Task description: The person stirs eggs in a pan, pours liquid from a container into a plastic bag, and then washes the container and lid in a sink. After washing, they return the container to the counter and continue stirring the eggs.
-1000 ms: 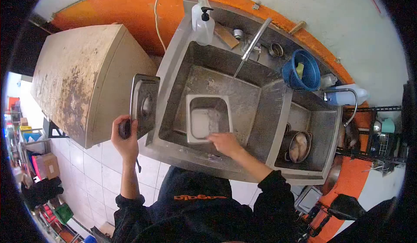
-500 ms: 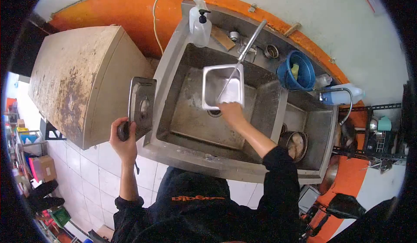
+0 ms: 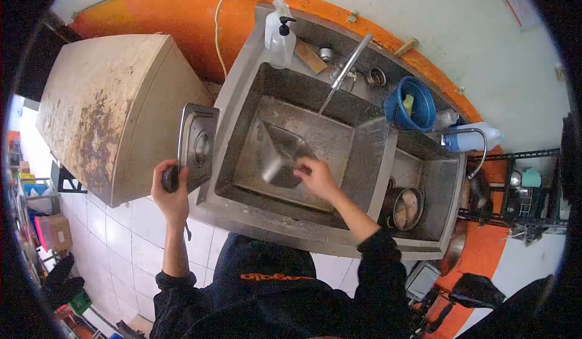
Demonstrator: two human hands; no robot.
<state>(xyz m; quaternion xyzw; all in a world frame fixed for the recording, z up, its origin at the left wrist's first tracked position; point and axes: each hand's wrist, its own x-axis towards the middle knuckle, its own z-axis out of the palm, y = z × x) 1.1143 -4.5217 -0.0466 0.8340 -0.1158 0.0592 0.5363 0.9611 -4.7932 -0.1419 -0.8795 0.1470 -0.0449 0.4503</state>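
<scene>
My left hand (image 3: 172,188) is closed on the dark handle of a metal lid (image 3: 200,139), held upright between the sink's left edge and the worn cabinet. Over the large sink basin (image 3: 254,196), my right hand (image 3: 313,174) grips the rim of a square metal container (image 3: 280,160). The container is tilted on its side and slightly blurred. Water runs from the faucet (image 3: 351,63) into the basin behind it.
Two pump or spray bottles (image 3: 280,42) stand at the back left rim. A blue bucket (image 3: 410,105) is at the back right. The smaller right basin holds a round pot (image 3: 406,208). A worn cabinet (image 3: 109,108) stands left.
My right hand has lowered and tipped the metal container, moving it toward the left and out of the water stream. The lid in my left hand has barely moved.
</scene>
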